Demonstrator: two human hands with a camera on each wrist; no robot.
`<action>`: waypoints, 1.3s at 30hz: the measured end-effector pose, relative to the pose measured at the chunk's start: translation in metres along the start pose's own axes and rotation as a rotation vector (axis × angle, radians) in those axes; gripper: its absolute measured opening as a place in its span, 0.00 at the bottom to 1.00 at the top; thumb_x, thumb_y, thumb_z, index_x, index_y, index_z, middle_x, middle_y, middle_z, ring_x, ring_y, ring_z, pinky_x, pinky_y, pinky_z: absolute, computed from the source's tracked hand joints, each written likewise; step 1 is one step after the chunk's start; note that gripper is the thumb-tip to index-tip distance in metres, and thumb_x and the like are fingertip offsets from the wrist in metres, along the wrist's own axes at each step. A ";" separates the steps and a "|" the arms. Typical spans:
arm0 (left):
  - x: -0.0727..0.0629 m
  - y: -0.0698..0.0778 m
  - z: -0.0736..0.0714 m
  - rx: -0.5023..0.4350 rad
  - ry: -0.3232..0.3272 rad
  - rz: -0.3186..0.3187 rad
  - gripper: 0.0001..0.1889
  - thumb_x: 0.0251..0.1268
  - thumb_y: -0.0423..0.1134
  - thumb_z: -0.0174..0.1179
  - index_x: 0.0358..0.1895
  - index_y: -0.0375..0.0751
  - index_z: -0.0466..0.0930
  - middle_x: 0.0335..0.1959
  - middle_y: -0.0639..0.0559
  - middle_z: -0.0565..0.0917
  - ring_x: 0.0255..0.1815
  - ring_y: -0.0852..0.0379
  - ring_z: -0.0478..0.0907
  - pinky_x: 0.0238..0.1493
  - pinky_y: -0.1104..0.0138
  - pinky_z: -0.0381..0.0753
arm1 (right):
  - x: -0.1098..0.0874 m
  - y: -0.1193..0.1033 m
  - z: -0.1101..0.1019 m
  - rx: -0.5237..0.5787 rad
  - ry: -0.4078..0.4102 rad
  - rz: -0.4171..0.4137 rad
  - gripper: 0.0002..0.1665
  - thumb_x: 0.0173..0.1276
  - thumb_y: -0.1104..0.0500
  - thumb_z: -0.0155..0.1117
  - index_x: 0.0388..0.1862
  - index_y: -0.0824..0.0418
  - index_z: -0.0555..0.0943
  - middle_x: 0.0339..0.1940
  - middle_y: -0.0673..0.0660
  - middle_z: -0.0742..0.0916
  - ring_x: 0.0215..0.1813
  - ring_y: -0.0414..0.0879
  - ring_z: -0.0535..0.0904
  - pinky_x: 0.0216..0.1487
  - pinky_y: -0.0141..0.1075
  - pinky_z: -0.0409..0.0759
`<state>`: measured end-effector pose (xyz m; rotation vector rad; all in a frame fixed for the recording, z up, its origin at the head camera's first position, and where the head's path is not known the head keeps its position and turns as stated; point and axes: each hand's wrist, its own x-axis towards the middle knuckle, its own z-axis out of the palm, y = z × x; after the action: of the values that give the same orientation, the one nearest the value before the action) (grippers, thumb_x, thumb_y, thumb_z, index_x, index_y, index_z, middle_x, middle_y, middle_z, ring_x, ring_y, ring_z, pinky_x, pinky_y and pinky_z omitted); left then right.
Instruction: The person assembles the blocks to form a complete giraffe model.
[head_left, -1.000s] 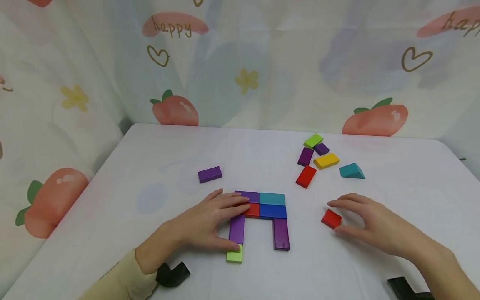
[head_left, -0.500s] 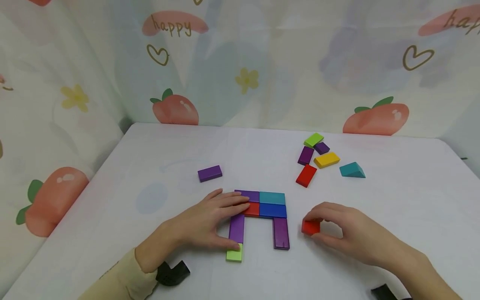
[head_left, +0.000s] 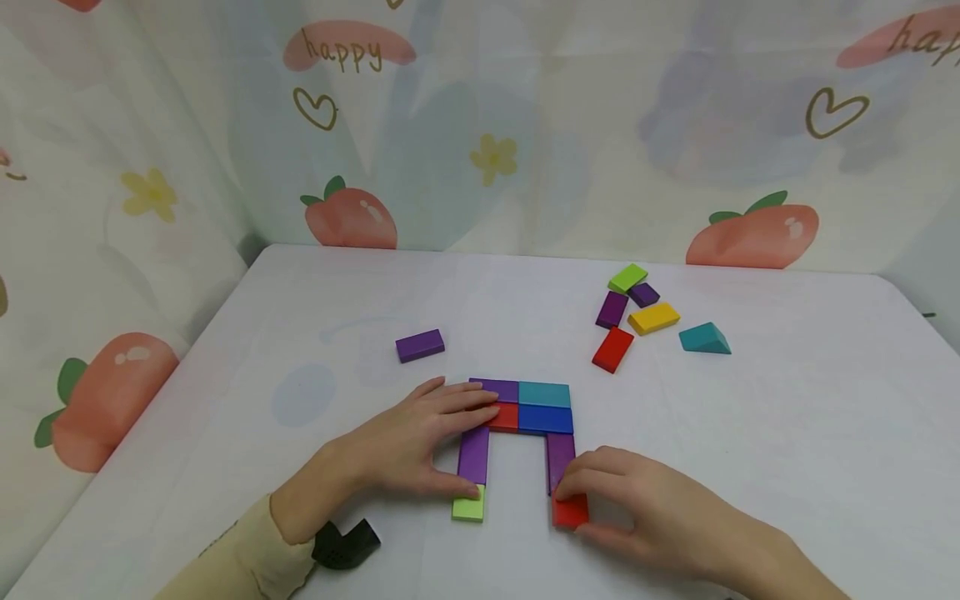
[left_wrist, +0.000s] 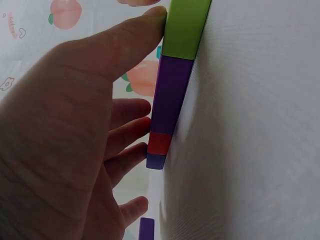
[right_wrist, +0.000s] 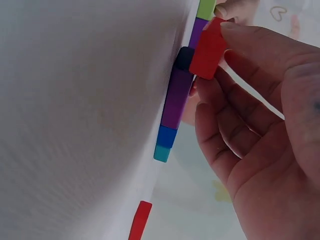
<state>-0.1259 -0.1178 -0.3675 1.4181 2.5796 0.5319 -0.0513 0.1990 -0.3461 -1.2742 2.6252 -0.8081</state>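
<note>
Flat blocks form an arch on the white table. Its top has a purple block (head_left: 507, 389) beside a teal block (head_left: 544, 395), with a red block (head_left: 506, 419) and a blue block (head_left: 545, 419) below them. A purple block (head_left: 472, 457) with a lime green block (head_left: 468, 509) makes the left leg; another purple block (head_left: 559, 457) makes the right. My left hand (head_left: 408, 442) rests along the left side, fingers spread, thumb at the green block. My right hand (head_left: 645, 508) pinches a small red block (right_wrist: 209, 50) at the near end of the right leg.
A lone purple block (head_left: 420, 346) lies beyond the arch. Farther right are a red block (head_left: 612, 349), a yellow block (head_left: 654, 318), a teal wedge (head_left: 703, 338) and several more blocks. A patterned curtain (head_left: 570, 125) hangs behind the table.
My right hand has closed its fingers on the small red block and carried it left and nearer, to the right leg's end. My left hand has stayed in place.
</note>
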 end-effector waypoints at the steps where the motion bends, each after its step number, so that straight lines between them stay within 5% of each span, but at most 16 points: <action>1: 0.000 0.000 0.000 0.001 0.000 0.001 0.45 0.60 0.66 0.65 0.77 0.47 0.66 0.78 0.55 0.63 0.80 0.54 0.52 0.78 0.48 0.45 | 0.000 0.000 0.001 -0.005 -0.005 -0.001 0.17 0.68 0.52 0.73 0.55 0.43 0.82 0.51 0.41 0.83 0.52 0.38 0.79 0.49 0.35 0.84; 18: 0.000 0.002 -0.001 -0.012 -0.019 -0.004 0.44 0.61 0.66 0.64 0.76 0.46 0.67 0.78 0.55 0.62 0.80 0.53 0.51 0.78 0.46 0.43 | -0.003 0.010 -0.006 -0.026 -0.091 0.053 0.15 0.69 0.45 0.69 0.54 0.41 0.88 0.52 0.43 0.80 0.52 0.39 0.75 0.49 0.33 0.83; 39: 0.000 0.001 0.000 -0.019 -0.021 -0.010 0.45 0.61 0.66 0.65 0.77 0.47 0.65 0.79 0.56 0.61 0.81 0.55 0.49 0.78 0.49 0.45 | -0.001 0.010 -0.002 -0.054 -0.067 0.027 0.17 0.68 0.48 0.71 0.56 0.42 0.88 0.48 0.41 0.80 0.48 0.37 0.74 0.46 0.30 0.82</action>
<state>-0.1252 -0.1177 -0.3668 1.3967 2.5568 0.5351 -0.0581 0.2060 -0.3493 -1.2531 2.6224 -0.6823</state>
